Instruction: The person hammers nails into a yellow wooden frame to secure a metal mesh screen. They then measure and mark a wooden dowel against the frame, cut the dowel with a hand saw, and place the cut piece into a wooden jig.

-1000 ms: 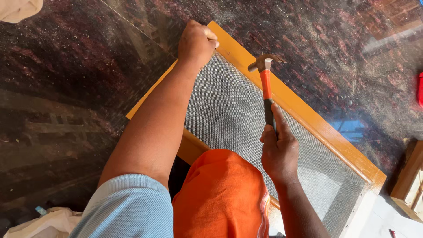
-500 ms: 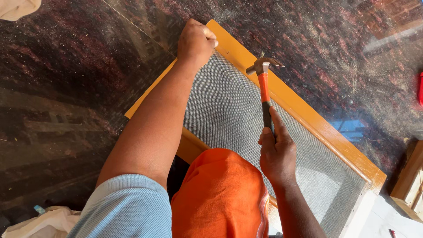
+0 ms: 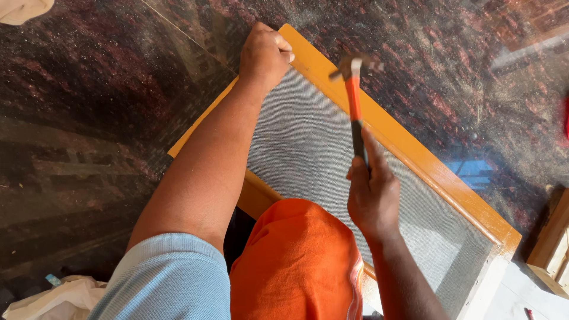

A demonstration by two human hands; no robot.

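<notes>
Head cam, looking straight down: the right hand [image 3: 372, 198] is wrapped around the black grip of a hammer [image 3: 354, 101] with an orange neck, index finger stretched along the handle. The hammer head is blurred, sitting just above the far rail of an orange wooden frame [image 3: 427, 163] that lies flat on the dark reddish stone floor [image 3: 89, 106]. Grey mesh [image 3: 308, 148] fills the frame. The left hand [image 3: 265, 54] is clenched into a fist at the frame's top corner, pressing on the mesh edge; can't tell if it's pinching anything. An orange-clad knee [image 3: 296, 266] sits over the near rail.
</notes>
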